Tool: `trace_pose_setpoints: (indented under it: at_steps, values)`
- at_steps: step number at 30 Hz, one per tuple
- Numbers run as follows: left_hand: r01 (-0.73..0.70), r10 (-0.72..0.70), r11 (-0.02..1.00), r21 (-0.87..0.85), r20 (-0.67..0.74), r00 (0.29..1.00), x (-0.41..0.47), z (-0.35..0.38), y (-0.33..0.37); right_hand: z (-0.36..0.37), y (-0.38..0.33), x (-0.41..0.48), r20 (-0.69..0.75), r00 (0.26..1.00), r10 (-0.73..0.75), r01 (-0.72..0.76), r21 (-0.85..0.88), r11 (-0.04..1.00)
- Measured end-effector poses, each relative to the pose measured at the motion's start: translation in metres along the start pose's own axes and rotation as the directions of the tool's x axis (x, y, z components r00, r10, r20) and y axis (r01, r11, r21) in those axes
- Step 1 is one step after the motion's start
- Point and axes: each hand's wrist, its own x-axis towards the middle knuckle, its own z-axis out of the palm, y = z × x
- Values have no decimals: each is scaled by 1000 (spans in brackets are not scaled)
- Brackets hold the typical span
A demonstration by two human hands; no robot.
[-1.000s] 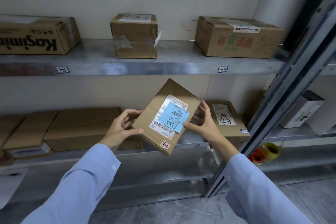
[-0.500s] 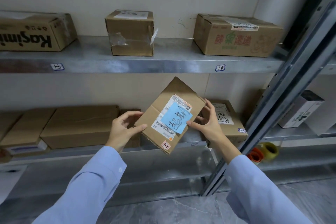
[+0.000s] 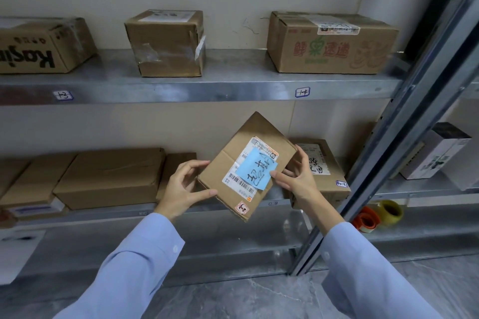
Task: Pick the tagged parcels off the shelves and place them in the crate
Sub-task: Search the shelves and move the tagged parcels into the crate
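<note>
Flat brown cardboard parcel with blue handwritten tag, held tilted in front of the lower metal shelf's front edge, left hand and right hand both grasping opposite edges, probably for tag reading.

The brown cardboard parcel carries a light blue note with black handwriting over a white barcode label striped black. The sleeves are pale blue. The right carton bears red and green print, the left carton black lettering. 1 orange tape roll, 1 yellow tape roll
</note>
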Motion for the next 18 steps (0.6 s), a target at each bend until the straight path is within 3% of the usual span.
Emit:
trace_pose_setpoints:
  at_steps: [10,18]
  values:
    - [18,-35,996,-83,-209,977,-11,24,10,-15,15,2,64,998,22,-23,17,1000]
    - [77,-134,983,-168,-359,924,-18,26,10,-3,24,-6,67,998,-20,26,-89,996]
